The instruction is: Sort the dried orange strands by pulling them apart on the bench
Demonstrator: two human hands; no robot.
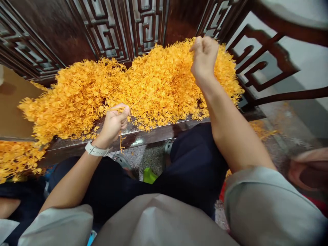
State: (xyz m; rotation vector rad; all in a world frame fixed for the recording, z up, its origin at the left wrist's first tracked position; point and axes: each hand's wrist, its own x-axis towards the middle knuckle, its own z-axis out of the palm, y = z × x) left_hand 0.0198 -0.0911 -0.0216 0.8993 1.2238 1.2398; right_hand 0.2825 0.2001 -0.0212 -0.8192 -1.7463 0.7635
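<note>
A broad heap of yellow-orange, plastic-looking flower sprigs lies along a dark wooden bench. My left hand, a pale band on its wrist, is closed in front of the heap's left half. Thin yellow-orange sprigs are pinched in it; one end dangles below the fingers and other stems stick out to the left. My right hand is raised over the right end of the heap with its fingers curled into a fist. Whatever it may hold is hidden.
Carved dark lattice panels stand behind the heap, and a curved wooden armrest rises at the right. More sprigs lie at the far left. A bright green object is on the speckled floor between my legs. Another person's arm shows at the lower left.
</note>
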